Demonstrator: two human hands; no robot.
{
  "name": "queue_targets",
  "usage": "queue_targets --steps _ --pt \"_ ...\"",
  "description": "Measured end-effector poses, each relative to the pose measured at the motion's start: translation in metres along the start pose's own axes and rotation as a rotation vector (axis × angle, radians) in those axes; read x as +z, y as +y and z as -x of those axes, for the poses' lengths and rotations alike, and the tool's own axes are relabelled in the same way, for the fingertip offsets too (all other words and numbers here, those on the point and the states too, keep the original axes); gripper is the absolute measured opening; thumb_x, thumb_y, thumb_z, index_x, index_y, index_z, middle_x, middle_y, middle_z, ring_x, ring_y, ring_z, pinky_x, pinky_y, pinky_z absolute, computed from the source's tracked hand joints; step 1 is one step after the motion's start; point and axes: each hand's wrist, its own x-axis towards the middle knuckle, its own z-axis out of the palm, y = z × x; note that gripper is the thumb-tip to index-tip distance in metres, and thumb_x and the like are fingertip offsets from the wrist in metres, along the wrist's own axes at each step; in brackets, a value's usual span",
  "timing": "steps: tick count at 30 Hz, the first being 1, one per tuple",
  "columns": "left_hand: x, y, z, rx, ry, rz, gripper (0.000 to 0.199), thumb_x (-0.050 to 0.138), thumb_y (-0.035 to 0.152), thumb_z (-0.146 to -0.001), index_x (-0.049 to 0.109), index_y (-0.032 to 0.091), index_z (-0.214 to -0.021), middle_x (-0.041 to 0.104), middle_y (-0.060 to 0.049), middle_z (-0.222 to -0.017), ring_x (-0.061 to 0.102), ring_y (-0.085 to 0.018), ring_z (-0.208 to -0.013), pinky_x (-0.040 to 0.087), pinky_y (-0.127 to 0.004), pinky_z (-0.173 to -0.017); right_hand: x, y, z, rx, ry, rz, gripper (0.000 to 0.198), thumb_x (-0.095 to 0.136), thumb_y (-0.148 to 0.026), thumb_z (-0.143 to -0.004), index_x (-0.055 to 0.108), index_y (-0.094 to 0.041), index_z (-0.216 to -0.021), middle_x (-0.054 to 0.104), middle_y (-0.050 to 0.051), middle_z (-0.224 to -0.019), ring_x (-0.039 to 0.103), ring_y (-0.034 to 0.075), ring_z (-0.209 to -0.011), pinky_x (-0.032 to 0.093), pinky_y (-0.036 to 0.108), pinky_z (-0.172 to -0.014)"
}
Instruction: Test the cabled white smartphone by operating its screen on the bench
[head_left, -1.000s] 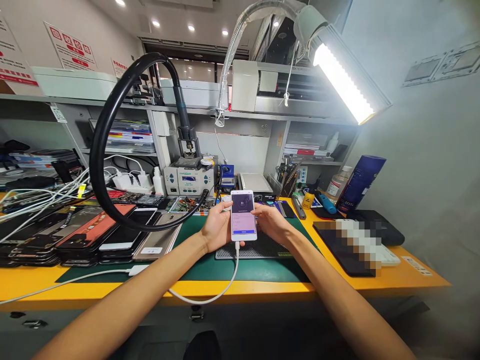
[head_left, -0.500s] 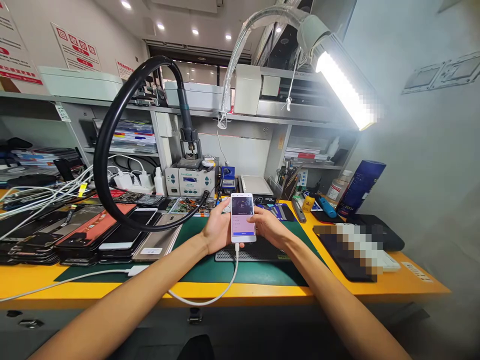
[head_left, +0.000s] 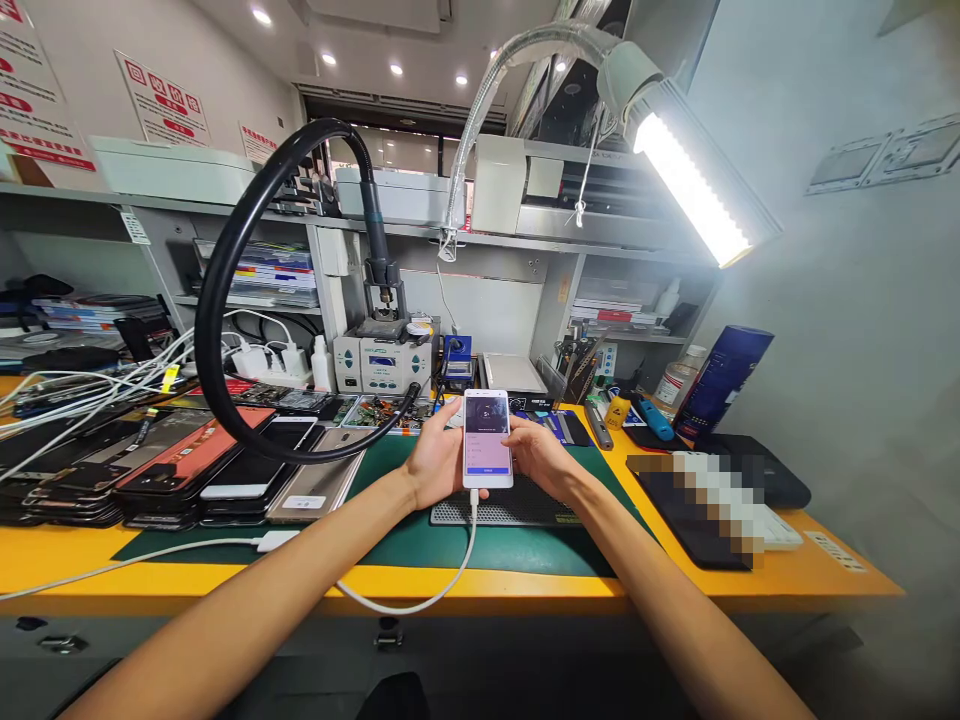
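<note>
Both hands hold a white smartphone (head_left: 488,432) upright above the green work mat (head_left: 409,538). My left hand (head_left: 435,460) is wrapped round its left side, with fingertips showing under the lower edge. From the right, my right hand (head_left: 541,456) grips the other side, its thumb at the screen's right edge; its remaining fingers are behind the phone. The screen is lit, dark on top and pale pink below, with a blue bar at the bottom. A white charging cable (head_left: 472,545) is plugged into the phone's lower end. Below lies a perforated dark plate (head_left: 544,508).
Stacked phones (head_left: 247,470) and tangled white cables (head_left: 127,350) fill the left. A thick black hose (head_left: 206,310) loops up from the hot-air station (head_left: 386,365). A lit lamp (head_left: 690,185) hangs at upper right. A black tablet (head_left: 682,520) and bottles stand on the right.
More lines of text show on the phone's pink area. My right thumb has shifted slightly toward the screen's edge. The camera view has moved a little; both hands keep their hold.
</note>
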Motion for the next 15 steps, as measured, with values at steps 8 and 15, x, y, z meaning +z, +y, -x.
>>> queue_targets --steps 8,15 --pt "0.0018 0.0008 0.0014 -0.011 0.009 -0.004 0.079 0.027 0.072 -0.094 0.061 0.01 -0.13 0.071 -0.023 -0.103 0.069 -0.034 -0.082 0.056 -0.042 -0.056 -0.0008 0.0005 -0.0001 0.006 0.001 -0.004 0.04 0.058 -0.022 -0.063 0.062 -0.02 -0.103 0.068 0.002 -0.085 0.049 0.014 -0.059 0.038 0.029 -0.059" --pt "0.0023 0.0004 0.0016 -0.012 0.002 -0.009 0.081 0.026 0.072 -0.094 0.061 0.009 -0.131 0.07 -0.024 -0.106 0.069 -0.035 -0.083 0.055 -0.041 -0.055 -0.0008 0.0003 -0.0001 -0.002 -0.011 0.001 0.04 0.058 -0.022 -0.065 0.062 -0.019 -0.105 0.069 0.003 -0.088 0.051 0.015 -0.06 0.039 0.028 -0.059"
